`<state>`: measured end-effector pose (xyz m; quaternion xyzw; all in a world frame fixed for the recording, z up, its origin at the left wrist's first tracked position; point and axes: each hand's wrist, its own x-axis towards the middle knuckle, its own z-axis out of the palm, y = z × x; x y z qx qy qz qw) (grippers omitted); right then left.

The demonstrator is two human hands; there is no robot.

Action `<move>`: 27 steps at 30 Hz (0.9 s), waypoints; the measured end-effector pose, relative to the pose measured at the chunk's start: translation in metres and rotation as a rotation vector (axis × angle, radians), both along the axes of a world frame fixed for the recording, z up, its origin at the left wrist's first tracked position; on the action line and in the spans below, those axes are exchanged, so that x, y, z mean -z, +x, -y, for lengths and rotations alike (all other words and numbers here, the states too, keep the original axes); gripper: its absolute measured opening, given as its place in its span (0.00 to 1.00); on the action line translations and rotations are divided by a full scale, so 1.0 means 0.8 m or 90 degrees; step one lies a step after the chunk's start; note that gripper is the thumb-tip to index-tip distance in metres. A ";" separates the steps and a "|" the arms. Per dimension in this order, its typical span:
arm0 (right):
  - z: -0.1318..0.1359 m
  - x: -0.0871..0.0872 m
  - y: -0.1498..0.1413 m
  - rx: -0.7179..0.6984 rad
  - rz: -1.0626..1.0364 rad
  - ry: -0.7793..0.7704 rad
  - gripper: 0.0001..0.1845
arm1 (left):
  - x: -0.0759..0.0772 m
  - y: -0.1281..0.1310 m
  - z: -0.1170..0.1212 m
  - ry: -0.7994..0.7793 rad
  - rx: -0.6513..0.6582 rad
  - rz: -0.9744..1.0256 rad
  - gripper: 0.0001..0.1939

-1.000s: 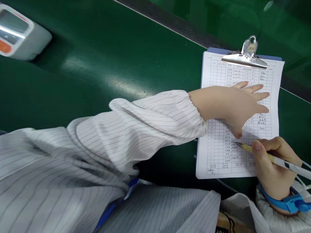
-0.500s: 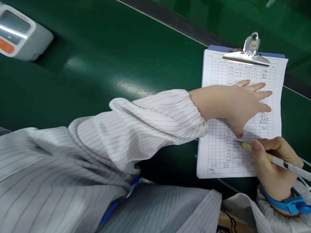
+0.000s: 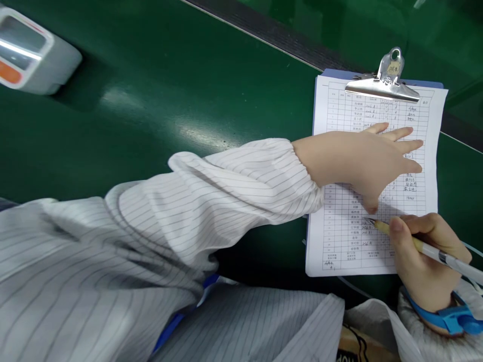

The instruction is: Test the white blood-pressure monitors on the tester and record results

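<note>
My left hand (image 3: 372,158) lies flat with fingers spread across a printed form (image 3: 339,201) with a table of rows, some filled in by handwriting. A metal clip (image 3: 385,85) holds the sheets to a blue clipboard (image 3: 335,74). In my right hand (image 3: 426,256) is a pen (image 3: 424,248) with a white and yellowish barrel, gripped between thumb and fingers. Its tip points at a date column in the lower rows, just below my left thumb. Part of the form is hidden under both hands. A blue wrist strap (image 3: 449,319) circles my right wrist.
At the upper left, a white device (image 3: 56,65) with a dark screen and an orange patch stands on the green table (image 3: 143,75). A dark strip (image 3: 264,32) runs diagonally behind the clipboard. A thin pale cord (image 3: 354,287) passes beneath the board's lower edge.
The clipboard and both hands appear shifted very slightly to the right in the view. The left hand stays flat on the form, and the pen tip stays at nearly the same row.
</note>
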<state>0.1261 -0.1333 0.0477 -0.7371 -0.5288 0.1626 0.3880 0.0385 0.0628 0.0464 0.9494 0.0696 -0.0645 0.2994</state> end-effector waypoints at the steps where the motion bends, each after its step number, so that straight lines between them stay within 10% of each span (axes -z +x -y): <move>1: 0.000 0.001 0.000 -0.003 0.007 0.008 0.16 | -0.004 0.001 0.000 0.018 0.013 -0.026 0.46; 27: -0.002 -0.001 0.005 -0.010 0.023 0.022 0.16 | 0.010 0.002 0.000 0.021 0.007 0.013 0.42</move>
